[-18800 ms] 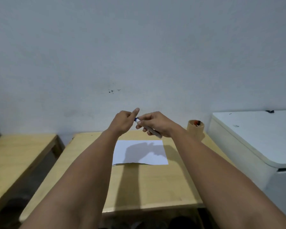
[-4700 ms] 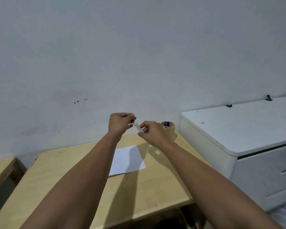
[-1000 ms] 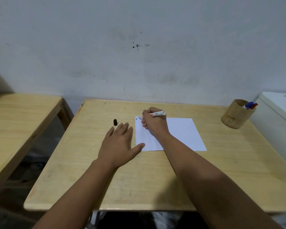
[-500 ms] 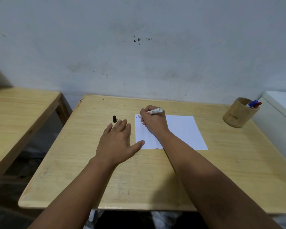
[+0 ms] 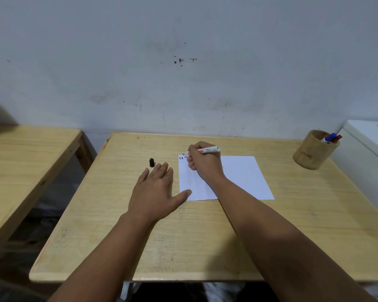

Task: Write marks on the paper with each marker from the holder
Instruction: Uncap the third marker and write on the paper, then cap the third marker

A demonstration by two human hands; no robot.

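A white sheet of paper [image 5: 242, 177] lies on the wooden table [image 5: 205, 236]. My right hand [image 5: 203, 165] grips a white marker [image 5: 208, 149], its tip at the paper's far left corner beside small dark and red marks [image 5: 181, 158]. My left hand [image 5: 156, 190] rests flat and open on the table, its thumb touching the paper's left edge. A black marker cap [image 5: 152, 162] stands just beyond my left fingertips. At the far right stands a round wooden holder [image 5: 313, 151] with a blue marker [image 5: 329, 137] and a red marker [image 5: 337, 138] in it.
A second wooden table [image 5: 26, 166] stands to the left across a gap. A white cabinet [image 5: 367, 149] adjoins the table's right side behind the holder. A grey wall rises right behind the table.
Over the last second the marker tip stayed at the paper's far left corner with small hand shifts. My left hand has stayed flat. Seconds earlier both hands held the marker in the air.
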